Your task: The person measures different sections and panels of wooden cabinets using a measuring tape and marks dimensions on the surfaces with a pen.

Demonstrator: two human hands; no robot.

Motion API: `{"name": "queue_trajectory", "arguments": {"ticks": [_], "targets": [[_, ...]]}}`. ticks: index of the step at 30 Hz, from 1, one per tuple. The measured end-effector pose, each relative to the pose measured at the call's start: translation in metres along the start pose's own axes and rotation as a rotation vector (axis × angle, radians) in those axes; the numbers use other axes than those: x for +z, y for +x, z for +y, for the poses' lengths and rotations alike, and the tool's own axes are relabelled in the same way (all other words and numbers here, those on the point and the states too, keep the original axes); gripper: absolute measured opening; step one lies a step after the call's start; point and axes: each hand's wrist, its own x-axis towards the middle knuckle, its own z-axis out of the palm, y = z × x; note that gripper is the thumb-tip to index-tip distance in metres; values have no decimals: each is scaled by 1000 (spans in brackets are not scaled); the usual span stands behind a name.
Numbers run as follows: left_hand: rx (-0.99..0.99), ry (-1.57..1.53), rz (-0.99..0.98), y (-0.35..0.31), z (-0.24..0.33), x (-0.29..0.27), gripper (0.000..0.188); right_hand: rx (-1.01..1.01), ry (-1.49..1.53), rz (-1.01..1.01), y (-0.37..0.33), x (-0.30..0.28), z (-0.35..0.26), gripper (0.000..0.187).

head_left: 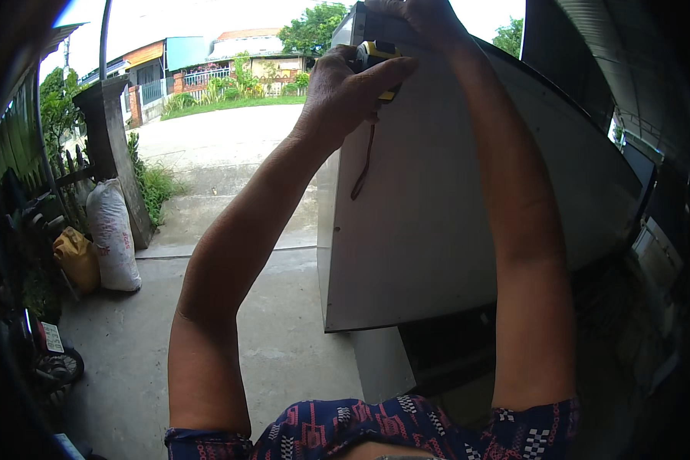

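Tape measure (377, 52) firmly in my left hand (336, 96), high by the box's corner!

And here we are at the top of the frame, just right of centre: the yellow-and-black case sits inside my left fingers, closed snugly around it. My thumb (387, 73) lies right across the near side, its tip pointing to the right, with casing showing above and below it; the other fingers wrap around the left and far side, mostly out of sight. Below the grip, a dark wrist cord (366, 165) dangles in front of the large pale box (422, 230).

Over to my right hand (429, 21), up at the top edge of the frame and partly cut off by it! It's at the box's upper rim, just beside the tape measure, above and to the right. Those fingers are bent forward over the rim, but how far they're spread, or whether they pinch anything, I cannot tell.
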Motion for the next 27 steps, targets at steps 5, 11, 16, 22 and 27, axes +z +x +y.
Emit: {"name": "queue_trajectory", "arguments": {"ticks": [5, 11, 16, 22, 27], "targets": [[110, -37, 110, 19, 7, -4, 81, -83, -150, -67, -3, 2, -14, 19], [160, 36, 163, 20, 4, 0, 85, 67, 157, -137, -13, 0, -28, 22], [77, -27, 98, -17, -13, -7, 87, 37, -34, 29, -7, 2, -19, 17], [-185, -219, -62, -142, -40, -24, 87, 25, -41, 45, -6, -1, -13, 13], [-532, -378, -62, -248, -63, -21, 90, -39, -97, 117, -8, -6, -6, 11]]}}
